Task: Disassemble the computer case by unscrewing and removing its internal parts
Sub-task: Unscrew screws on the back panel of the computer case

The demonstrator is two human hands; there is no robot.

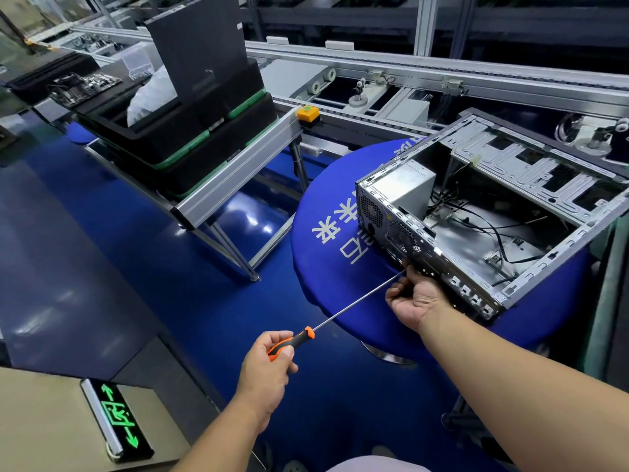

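Note:
An open metal computer case [531,172] lies on its side on a round blue table [326,212]. Inside it are a silver power supply [406,185] and loose black cables [493,229]. My left hand [269,366] grips the orange and black handle of a long screwdriver [354,303]. The shaft runs up and to the right to the case's perforated rear panel [401,238]. My right hand [413,298] is at that panel's lower edge, thumb and fingers curled round the shaft's tip end. The tip itself is hidden behind the thumb.
Left of the table stands an aluminium rack [238,172] with stacked black trays [190,137] and a black panel [200,49]. A roller conveyor [374,107] with a yellow button box [308,114] runs behind. An exit sign [117,420] lies on the floor at the lower left.

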